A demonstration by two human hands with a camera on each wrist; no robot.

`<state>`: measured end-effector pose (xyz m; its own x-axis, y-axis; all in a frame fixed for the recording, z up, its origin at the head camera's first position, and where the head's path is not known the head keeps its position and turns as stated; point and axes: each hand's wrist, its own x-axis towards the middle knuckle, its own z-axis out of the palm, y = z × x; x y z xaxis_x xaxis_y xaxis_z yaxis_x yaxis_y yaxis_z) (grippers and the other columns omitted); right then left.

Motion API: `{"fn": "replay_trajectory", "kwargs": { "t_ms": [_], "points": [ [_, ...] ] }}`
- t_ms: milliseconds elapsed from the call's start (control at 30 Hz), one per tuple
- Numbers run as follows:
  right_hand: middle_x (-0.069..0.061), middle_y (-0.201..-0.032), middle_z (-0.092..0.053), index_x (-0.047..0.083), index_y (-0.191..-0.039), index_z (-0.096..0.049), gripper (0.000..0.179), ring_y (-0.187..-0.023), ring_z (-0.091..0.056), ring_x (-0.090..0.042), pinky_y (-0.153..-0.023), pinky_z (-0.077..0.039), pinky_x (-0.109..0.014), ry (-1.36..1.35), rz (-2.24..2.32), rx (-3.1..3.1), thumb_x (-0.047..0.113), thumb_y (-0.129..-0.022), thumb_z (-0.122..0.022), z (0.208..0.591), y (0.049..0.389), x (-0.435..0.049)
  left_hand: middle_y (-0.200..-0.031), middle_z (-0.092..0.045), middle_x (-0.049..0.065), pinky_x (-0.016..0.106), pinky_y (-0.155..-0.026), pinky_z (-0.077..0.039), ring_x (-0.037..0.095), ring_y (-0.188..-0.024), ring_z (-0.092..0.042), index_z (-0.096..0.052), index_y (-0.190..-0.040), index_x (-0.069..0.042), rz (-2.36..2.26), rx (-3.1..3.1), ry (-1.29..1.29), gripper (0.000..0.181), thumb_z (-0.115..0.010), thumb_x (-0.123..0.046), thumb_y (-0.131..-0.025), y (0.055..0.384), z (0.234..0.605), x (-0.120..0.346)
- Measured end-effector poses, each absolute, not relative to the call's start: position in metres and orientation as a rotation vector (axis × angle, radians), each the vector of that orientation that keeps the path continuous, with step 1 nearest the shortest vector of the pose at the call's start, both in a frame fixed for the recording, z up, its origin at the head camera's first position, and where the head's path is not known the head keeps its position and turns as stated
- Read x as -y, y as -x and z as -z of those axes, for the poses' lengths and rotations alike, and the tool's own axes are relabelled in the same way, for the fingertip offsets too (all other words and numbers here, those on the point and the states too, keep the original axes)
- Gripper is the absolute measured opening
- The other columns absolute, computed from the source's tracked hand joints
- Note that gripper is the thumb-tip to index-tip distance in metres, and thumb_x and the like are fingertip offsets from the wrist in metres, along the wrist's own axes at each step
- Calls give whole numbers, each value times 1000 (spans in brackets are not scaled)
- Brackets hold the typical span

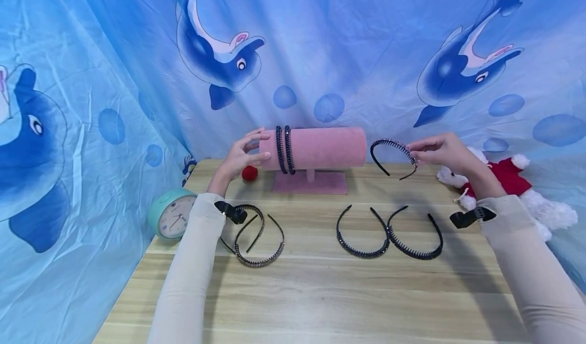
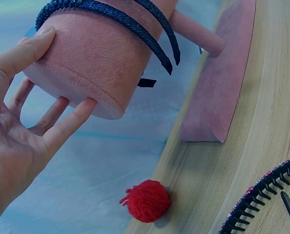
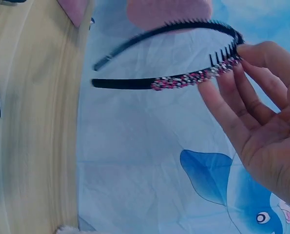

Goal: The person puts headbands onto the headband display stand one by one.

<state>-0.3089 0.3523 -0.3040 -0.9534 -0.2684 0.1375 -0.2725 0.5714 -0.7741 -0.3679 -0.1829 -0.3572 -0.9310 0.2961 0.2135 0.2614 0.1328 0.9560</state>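
Note:
A pink velvety headband stand point(image 1: 329, 148) with a padded roll on a short post stands at the back of the table. Two dark headbands point(image 1: 283, 150) sit around the roll near its left end. My left hand point(image 1: 244, 153) holds that left end, thumb on one side and fingers on the other, as the left wrist view shows. Off the roll's right end, my right hand point(image 1: 441, 153) pinches a toothed headband point(image 3: 183, 79) with pink and silver stones. It is raised above the table, its two tips pointing away from the hand.
Two dark headbands point(image 1: 361, 255) lie side by side at the table's middle right. Overlapping headbands point(image 1: 259, 263) lie at the left. A teal alarm clock point(image 1: 174, 217), a red yarn ball point(image 2: 147, 201) and a white plush toy point(image 1: 545, 209) in red stand around. A blue dolphin curtain point(image 1: 302, 44) hangs behind.

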Motion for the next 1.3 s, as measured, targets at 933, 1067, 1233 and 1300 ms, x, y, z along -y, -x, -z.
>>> {"fn": "replay_trajectory", "kwargs": {
  "t_ms": [933,1067,1233,1300],
  "points": [
    [0,-89,-79,-1,-110,-77,24,-81,-75,-11,-73,-64,-30,-410,-2175,2000,-7,-87,-75,343,323,-291,-170,-23,6,39,-87,-64,39,-148,-37,-57,-142,-6,-1927,-2322,-559,55,-75,-1,-90,351,337,179],
    [-2,-87,-79,-4,-110,-76,25,-80,-75,-12,-73,-64,-33,-444,-2187,1961,-8,-86,-75,346,326,-280,-170,-23,6,40,-86,-64,39,-148,-37,-57,-142,-6,-1923,-2324,-556,56,-75,-1,-90,351,337,180],
    [-1,-85,-78,-8,-111,-74,27,-78,-74,-13,-71,-64,-34,-466,-2125,1973,-7,-85,-77,351,332,-266,-170,-24,4,40,-86,-64,38,-148,-37,-56,-143,-3,-1931,-2321,-579,56,-75,-3,-90,351,338,180],
    [0,-84,-77,-10,-112,-72,28,-76,-74,-12,-70,-64,-34,-460,-2076,1999,-5,-85,-78,353,335,-261,-170,-25,3,40,-87,-64,37,-148,-37,-56,-142,-4,-1930,-2324,-577,55,-75,-3,-90,351,338,180]
  ]
}}
